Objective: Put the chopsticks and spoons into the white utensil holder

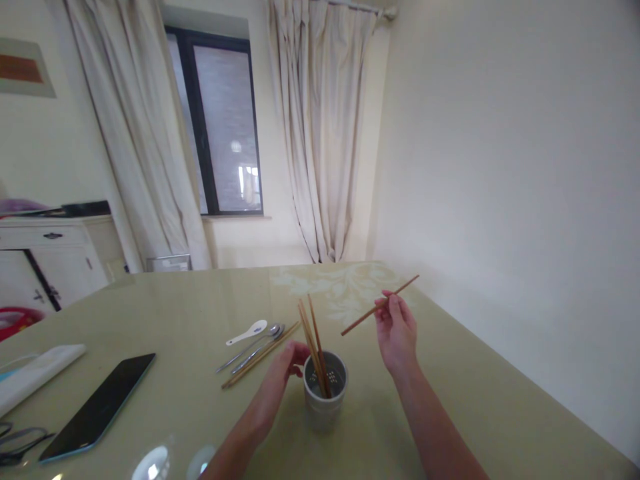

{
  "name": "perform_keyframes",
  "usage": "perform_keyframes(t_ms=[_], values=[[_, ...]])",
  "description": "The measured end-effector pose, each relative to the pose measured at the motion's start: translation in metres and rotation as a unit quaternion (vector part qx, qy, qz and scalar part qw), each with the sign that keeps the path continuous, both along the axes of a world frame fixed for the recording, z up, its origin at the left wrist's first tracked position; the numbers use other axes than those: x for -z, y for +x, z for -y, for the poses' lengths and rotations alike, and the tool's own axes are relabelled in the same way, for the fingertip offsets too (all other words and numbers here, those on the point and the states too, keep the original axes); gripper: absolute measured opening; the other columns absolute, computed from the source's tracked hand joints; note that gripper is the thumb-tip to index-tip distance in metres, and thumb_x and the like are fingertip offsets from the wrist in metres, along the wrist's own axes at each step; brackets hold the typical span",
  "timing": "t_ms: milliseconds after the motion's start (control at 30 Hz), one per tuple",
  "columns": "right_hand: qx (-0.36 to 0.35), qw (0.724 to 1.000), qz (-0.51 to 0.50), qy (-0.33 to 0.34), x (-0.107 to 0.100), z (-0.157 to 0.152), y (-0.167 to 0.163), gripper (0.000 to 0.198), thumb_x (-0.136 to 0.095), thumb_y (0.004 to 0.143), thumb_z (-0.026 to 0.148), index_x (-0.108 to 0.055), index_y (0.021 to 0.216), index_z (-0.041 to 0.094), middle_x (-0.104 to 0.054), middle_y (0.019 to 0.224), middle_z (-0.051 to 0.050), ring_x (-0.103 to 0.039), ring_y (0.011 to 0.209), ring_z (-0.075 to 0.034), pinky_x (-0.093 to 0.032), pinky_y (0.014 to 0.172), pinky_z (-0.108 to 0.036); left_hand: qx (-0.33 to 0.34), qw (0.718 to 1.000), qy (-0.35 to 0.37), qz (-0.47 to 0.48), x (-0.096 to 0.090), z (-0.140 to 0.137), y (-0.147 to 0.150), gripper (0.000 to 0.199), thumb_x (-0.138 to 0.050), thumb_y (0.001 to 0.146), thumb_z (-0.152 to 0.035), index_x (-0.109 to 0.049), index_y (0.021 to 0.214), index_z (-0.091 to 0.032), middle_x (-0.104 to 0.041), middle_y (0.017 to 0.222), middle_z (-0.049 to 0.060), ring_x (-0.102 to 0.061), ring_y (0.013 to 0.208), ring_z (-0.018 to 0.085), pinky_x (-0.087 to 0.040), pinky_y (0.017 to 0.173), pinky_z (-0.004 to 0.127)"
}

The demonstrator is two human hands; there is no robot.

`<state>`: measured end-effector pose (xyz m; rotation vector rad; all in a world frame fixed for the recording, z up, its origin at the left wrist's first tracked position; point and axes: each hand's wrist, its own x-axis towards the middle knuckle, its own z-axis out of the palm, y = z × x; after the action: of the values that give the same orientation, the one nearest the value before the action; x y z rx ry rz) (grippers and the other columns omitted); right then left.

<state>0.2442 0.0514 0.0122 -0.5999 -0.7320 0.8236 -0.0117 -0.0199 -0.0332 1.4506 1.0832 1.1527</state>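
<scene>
A single brown chopstick slants through the pinched fingers of my right hand, raised to the right of a grey utensil holder. Several chopsticks stand leaning inside that holder, which has small drain holes in its bottom. At its left side is my left hand, fingers apart and curved by the rim; whether they press on it I cannot tell. Left of that hand lie a pair of chopsticks, two metal spoons and a white spoon with a blue mark.
A dark-screened tablet lies on the left of the glossy green table. Beyond it are a white power-strip-like object and dark cables or glasses. A wall borders the right edge; curtains hang behind.
</scene>
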Motion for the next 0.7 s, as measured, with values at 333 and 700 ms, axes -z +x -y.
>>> perform_keyframes(t_ms=[333,700], values=[[-0.098,0.963,0.25,-0.014,-0.002,0.033,-0.041,0.039,-0.084,0.084,0.059,-0.076,0.085,0.021,-0.069,0.064,-0.001,-0.059,0.055,-0.016,-0.05,0.055,-0.03,0.038,0.997,-0.033,0.05,0.008,-0.003,0.004,0.073,-0.025,0.103,-0.074,-0.071,0.113,-0.019,-0.079,0.117,0.012,-0.073,0.106,0.027,-0.055,0.102,0.045],[-0.076,0.959,0.262,-0.076,0.029,0.018,-0.058,0.065,-0.062,0.088,0.082,-0.066,0.067,0.02,-0.056,0.051,0.001,-0.046,0.044,-0.012,-0.034,0.044,-0.026,-0.236,0.767,0.061,-0.594,0.011,-0.015,-0.042,0.026,-0.046,0.102,-0.024,-0.07,0.111,-0.019,-0.073,0.119,0.014,-0.068,0.116,0.033,-0.051,0.099,0.044]])
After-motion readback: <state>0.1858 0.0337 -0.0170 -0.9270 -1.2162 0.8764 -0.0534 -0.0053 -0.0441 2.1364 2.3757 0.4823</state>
